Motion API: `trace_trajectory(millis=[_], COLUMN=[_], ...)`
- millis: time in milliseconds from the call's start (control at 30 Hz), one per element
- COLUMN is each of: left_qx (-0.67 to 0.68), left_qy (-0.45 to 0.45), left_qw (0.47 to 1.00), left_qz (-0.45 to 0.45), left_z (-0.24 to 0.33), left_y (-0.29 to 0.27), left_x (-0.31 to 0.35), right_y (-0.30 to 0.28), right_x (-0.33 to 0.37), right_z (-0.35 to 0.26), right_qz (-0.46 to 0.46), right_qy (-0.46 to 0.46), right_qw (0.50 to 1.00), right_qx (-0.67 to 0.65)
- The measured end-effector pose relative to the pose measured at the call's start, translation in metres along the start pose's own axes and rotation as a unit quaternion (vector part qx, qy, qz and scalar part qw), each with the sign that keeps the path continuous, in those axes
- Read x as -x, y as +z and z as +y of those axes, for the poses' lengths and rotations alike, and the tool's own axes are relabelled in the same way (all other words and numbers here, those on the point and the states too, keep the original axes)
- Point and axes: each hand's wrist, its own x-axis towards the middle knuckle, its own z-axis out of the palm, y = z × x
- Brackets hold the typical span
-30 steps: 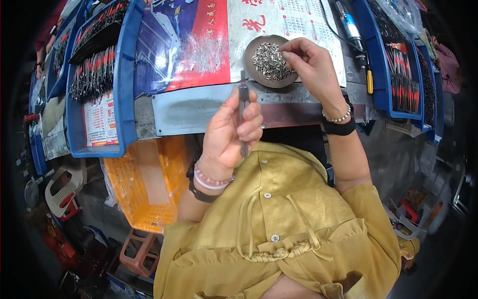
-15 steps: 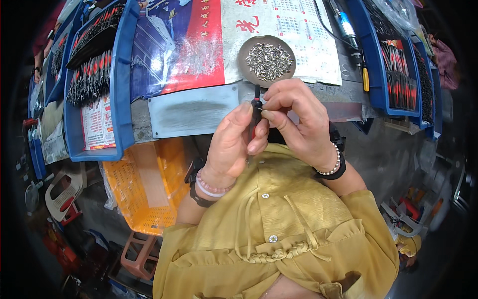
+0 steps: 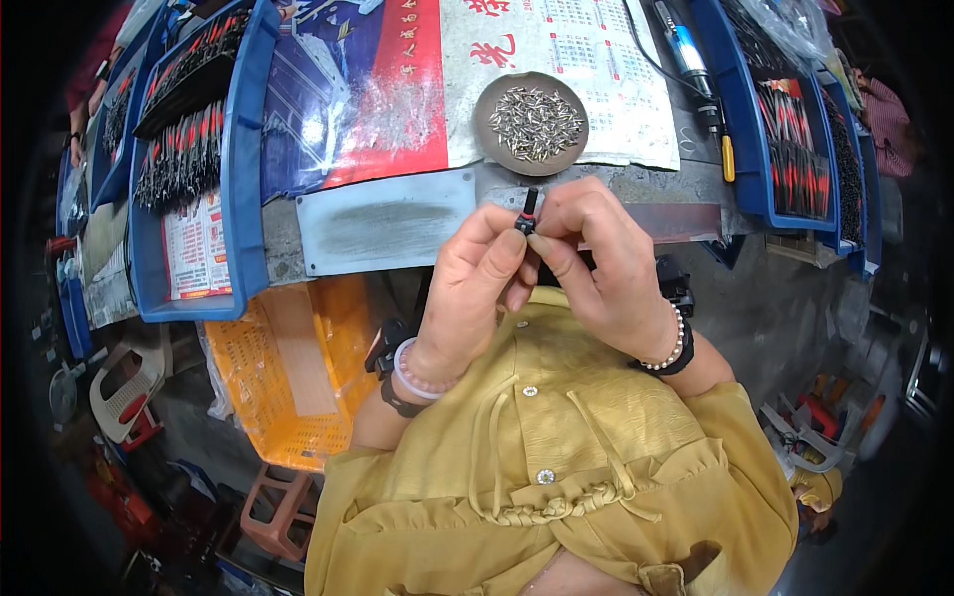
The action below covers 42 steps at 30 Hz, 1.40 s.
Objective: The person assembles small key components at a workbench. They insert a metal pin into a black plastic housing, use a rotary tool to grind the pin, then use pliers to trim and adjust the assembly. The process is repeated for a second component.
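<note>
Both my hands meet over the front edge of the bench, just below a round brown bowl (image 3: 482,111) heaped with small silvery metal pins or screws (image 3: 537,123). Between the fingertips is a small black-and-red part (image 3: 528,212), its black stem pointing up and away from me. My left hand (image 3: 472,273) is closed, thumb and fingers gripping the part from the left. My right hand (image 3: 604,248) pinches at the part's right side with thumb and forefinger. Its lower end is hidden by the fingers, and no pin can be made out in the right pinch.
A pale metal plate (image 3: 388,223) lies at the bench edge. Blue trays (image 3: 248,149) (image 3: 735,109) of black-and-red parts flank the bench. A blue electric screwdriver (image 3: 686,50) and a yellow handle (image 3: 729,159) lie right. An orange basket (image 3: 343,338) stands below left.
The part has turned, its stem now tilting slightly right and its red side less exposed. Both hands have shifted a little, and the small pin seen at the right fingertips no longer shows.
</note>
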Motion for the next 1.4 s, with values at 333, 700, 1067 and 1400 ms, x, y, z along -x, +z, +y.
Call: trace_trajectory(millis=[333, 700, 1067, 1400], left_qx=[0.084, 0.175, 0.169, 0.183], left_qy=[-0.069, -0.128, -0.147, -0.138], left_qw=[0.993, 0.975, 0.974, 0.973], left_qz=[-0.036, -0.039, -0.022, -0.013], left_z=[-0.008, -0.02, -0.016, -0.008], left_y=[0.008, 0.002, 0.002, -0.004], left_x=[0.01, 0.018, 0.018, 0.019], right_y=[-0.007, 0.003, 0.006, 0.0], right_x=[0.015, 0.025, 0.021, -0.006], right_z=[0.001, 0.014, 0.007, 0.006], right_qz=[-0.083, -0.095, -0.067, -0.133], right_qy=[0.26, 0.297, 0.346, 0.301], right_qw=[0.846, 0.786, 0.826, 0.852], right_qx=[-0.458, -0.534, -0.44, -0.408])
